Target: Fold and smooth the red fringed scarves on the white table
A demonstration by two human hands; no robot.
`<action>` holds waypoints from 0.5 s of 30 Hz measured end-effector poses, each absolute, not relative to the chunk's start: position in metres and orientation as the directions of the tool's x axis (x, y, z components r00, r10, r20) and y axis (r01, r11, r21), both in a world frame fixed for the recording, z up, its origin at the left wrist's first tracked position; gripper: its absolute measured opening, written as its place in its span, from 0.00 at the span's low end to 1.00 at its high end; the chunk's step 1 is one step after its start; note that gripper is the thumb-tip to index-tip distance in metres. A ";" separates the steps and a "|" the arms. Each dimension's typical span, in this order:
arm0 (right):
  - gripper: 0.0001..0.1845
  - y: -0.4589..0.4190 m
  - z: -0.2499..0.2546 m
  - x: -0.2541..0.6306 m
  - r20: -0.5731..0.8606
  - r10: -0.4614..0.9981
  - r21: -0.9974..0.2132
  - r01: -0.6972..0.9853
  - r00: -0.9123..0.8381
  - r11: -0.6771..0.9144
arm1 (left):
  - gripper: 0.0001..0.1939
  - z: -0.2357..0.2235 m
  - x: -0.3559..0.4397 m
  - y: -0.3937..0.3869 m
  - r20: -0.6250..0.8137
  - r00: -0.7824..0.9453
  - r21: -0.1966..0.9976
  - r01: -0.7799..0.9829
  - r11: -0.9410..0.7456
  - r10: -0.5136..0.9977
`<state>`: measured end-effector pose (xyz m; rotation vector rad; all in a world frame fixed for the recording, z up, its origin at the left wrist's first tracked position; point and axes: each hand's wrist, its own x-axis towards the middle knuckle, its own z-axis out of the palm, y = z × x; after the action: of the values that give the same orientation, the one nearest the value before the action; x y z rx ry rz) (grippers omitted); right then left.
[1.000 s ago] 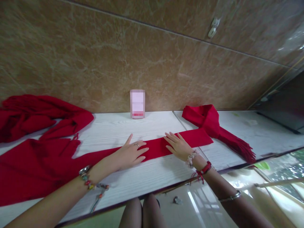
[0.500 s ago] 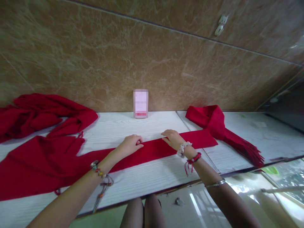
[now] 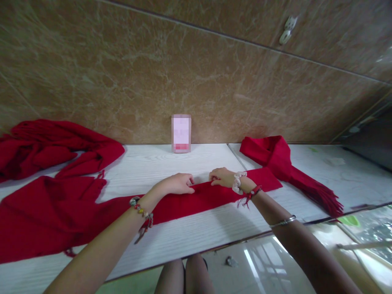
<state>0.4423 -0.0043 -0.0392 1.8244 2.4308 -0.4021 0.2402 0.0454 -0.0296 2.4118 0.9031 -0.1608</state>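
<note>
Across the middle of the frame, a long, flat strip of bright red woven cloth (image 3: 196, 200), laid along a white wood-grain worktop (image 3: 159, 161). Bare boards on both sides of it: toward the brown marbled tile wall (image 3: 137, 81) above, and toward the dark front edge (image 3: 223, 246) rising from lower left to right. At the strip's far edge, near the centre of the frame, the left hand (image 3: 179, 183), fingers half curled, thumb slightly apart; just right of it the right hand (image 3: 223, 177), fingers bent down onto the cloth. Only a small gap between the two. Cannot tell if pinching any fabric, with fingertips partly hidden. Open room above both, up to an upright, pale pink rectangular block with a pixelated face (image 3: 181, 132). At right, a looped red scarf with a fringed end (image 3: 280, 161), fringe reaching the front edge; cannot tell if joined to the strip. At left, a crumpled red cloth heap (image 3: 76, 143), cut off by the frame; below it, loose folds partly behind the left forearm. Far right, a dark panel (image 3: 370, 130), too dim to make out.
</note>
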 end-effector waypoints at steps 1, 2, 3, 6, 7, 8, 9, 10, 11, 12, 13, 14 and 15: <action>0.04 -0.004 -0.039 0.442 -0.213 0.933 -0.164 0.951 -0.292 0.260 | 0.10 -0.029 0.244 0.044 -0.288 0.765 0.469 0.637 -0.611 0.576; 0.04 -0.004 -0.038 0.442 -0.205 0.934 -0.166 0.951 -0.291 0.260 | 0.09 -0.030 0.248 0.043 -0.278 0.764 0.467 0.637 -0.614 0.582; 0.04 -0.005 -0.037 0.442 -0.194 0.938 -0.168 0.952 -0.287 0.256 | 0.08 -0.030 0.252 0.042 -0.264 0.766 0.451 0.636 -0.627 0.587; 0.08 -0.008 -0.036 0.442 -0.160 0.953 -0.198 0.954 -0.259 0.226 | 0.06 -0.035 0.262 0.042 -0.233 0.781 0.424 0.618 -0.662 0.579; 0.09 -0.010 -0.036 0.443 -0.151 0.955 -0.216 0.951 -0.255 0.219 | 0.07 -0.036 0.264 0.042 -0.230 0.787 0.437 0.609 -0.662 0.572; 0.10 -0.011 -0.037 0.444 -0.138 0.956 -0.234 0.946 -0.260 0.224 | 0.09 -0.038 0.265 0.044 -0.230 0.790 0.454 0.603 -0.656 0.568; 0.10 -0.012 -0.038 0.445 -0.122 0.954 -0.248 0.939 -0.275 0.239 | 0.10 -0.038 0.266 0.045 -0.233 0.789 0.469 0.603 -0.645 0.568; 0.09 -0.013 -0.039 0.447 -0.105 0.950 -0.255 0.931 -0.295 0.261 | 0.11 -0.039 0.267 0.046 -0.241 0.785 0.478 0.608 -0.634 0.571; 0.08 -0.013 -0.041 0.448 -0.092 0.945 -0.256 0.925 -0.313 0.281 | 0.11 -0.039 0.267 0.048 -0.252 0.780 0.484 0.614 -0.623 0.573; 0.08 -0.013 -0.043 0.449 -0.083 0.941 -0.253 0.920 -0.329 0.299 | 0.10 -0.039 0.267 0.049 -0.265 0.779 0.492 0.616 -0.616 0.568; 0.07 -0.012 -0.045 0.450 -0.078 0.938 -0.250 0.917 -0.339 0.311 | 0.09 -0.038 0.267 0.051 -0.277 0.784 0.503 0.611 -0.612 0.555; 0.07 -0.012 -0.047 0.451 -0.074 0.936 -0.251 0.914 -0.345 0.318 | 0.06 -0.038 0.267 0.052 -0.283 0.794 0.518 0.598 -0.611 0.538; 0.07 -0.011 -0.048 0.451 -0.070 0.934 -0.257 0.911 -0.350 0.323 | 0.04 -0.038 0.267 0.053 -0.280 0.806 0.537 0.582 -0.611 0.522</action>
<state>0.4511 -0.0113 -0.0481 1.8382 2.6269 -0.4086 0.2675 0.0533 -0.0379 2.3603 0.8109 -0.1252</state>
